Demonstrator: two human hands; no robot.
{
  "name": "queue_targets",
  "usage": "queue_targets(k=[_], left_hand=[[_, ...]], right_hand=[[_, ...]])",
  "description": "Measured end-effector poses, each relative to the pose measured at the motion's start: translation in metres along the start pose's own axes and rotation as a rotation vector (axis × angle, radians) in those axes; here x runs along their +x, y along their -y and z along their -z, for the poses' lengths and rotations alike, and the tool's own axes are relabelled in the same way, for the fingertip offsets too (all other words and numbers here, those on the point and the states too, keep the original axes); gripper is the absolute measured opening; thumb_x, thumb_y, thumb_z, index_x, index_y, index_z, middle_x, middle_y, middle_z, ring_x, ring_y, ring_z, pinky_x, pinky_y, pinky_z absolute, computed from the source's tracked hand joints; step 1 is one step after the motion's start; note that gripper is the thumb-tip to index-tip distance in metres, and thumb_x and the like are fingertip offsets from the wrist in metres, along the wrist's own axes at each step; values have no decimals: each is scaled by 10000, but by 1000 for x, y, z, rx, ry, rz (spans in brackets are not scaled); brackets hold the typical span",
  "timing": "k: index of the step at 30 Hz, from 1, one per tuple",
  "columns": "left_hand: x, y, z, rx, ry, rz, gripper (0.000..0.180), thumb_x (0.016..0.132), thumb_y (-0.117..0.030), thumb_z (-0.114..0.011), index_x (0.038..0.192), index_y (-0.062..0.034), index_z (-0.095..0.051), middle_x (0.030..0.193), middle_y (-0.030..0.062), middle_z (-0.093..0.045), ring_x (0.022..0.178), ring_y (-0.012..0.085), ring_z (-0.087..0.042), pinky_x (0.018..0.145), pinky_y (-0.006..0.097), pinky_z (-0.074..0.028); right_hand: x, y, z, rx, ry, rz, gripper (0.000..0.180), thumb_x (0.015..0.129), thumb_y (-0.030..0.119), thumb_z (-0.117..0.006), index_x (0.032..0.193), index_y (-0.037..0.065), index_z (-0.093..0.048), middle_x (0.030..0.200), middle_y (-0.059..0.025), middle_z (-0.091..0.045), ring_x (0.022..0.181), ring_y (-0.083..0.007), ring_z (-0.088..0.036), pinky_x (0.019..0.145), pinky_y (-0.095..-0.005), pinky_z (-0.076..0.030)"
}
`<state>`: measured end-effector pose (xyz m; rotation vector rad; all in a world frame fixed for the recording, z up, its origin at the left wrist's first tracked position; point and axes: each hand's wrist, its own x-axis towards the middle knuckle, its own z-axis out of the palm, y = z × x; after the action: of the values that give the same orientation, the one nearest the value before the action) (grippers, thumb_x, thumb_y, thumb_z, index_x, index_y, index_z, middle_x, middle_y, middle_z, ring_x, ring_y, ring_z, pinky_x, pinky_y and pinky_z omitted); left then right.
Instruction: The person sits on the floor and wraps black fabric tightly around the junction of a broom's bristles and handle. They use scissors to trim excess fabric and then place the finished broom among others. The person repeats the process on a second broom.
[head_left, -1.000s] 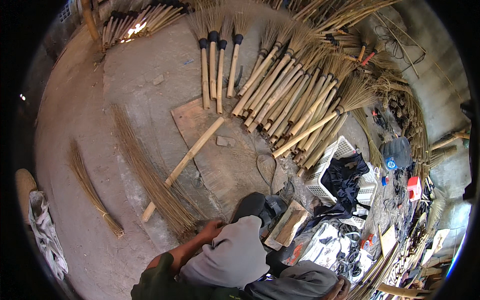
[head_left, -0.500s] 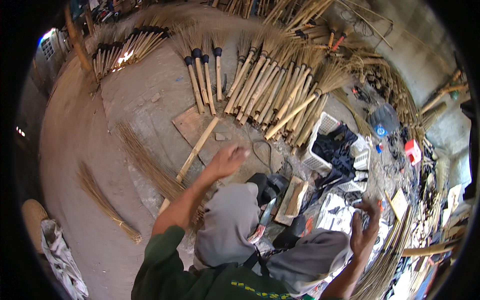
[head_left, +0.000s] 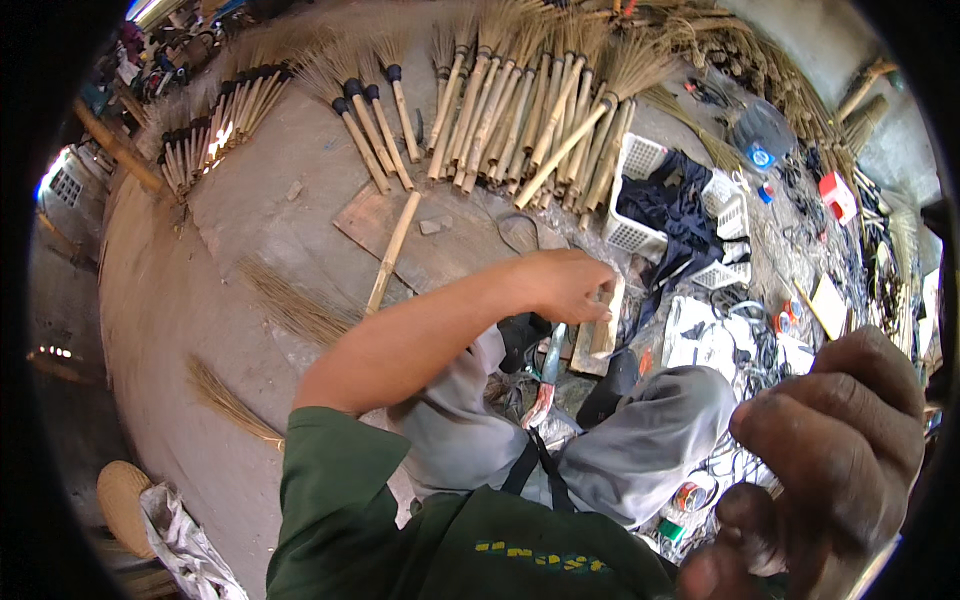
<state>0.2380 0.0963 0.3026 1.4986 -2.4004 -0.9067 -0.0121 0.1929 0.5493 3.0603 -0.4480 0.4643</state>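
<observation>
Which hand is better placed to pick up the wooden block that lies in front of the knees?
Left, probably. The left hand already touches the top of the wooden block. The right hand is raised close to the camera, curled, away from the block.

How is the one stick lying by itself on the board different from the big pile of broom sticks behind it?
The lone stick lies by itself on a flat board; the piled brooms lie packed side by side. The lone stick looks bare along its length, while the piled brooms end in bristle fans. Both are pale, straight and wooden-looking.
</observation>
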Motion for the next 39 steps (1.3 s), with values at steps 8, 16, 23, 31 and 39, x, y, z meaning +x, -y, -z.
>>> queue_targets(k=[8,16,23,31,39], left_hand=[[-4,34,1,-52,-6,93,540,948,-434,-741,1252,8,-676,1008,184,-775,956,323,-750,828,422,-576],[-8,32,4,-70,44,131,569,947,-450,-732,1268,16,-668,1009,185,-774,933,328,-743,833,426,-569],[-15,42,6,-77,44,157,569,949,-460,-731,1262,11,-670,1036,184,-761,961,323,-731,838,421,-564],[-16,47,6,-106,76,186,582,948,-469,-727,1272,10,-663,1024,177,-760,956,321,-726,847,416,-563],[-22,46,7,-106,65,184,587,948,-475,-723,1289,-1,-662,1031,167,-761,961,316,-726,853,418,-563]], right_hand=[[-7,-12,15,-88,256,-2,422,1027,430,-608,1211,53,-563,848,-140,-665,674,-272,-581,677,-456,-457],[-6,-13,-8,-28,153,30,384,1000,390,-620,1172,48,-581,829,-136,-662,670,-273,-584,682,-449,-461],[-1,-17,-16,-9,151,41,351,975,354,-630,1138,45,-596,813,-132,-658,667,-274,-587,687,-442,-464],[0,-14,-27,6,126,27,314,948,314,-642,1099,40,-614,794,-128,-654,663,-275,-590,693,-435,-468],[3,-14,-48,43,91,38,276,920,274,-654,1060,36,-632,776,-124,-651,660,-276,-593,698,-428,-472]])
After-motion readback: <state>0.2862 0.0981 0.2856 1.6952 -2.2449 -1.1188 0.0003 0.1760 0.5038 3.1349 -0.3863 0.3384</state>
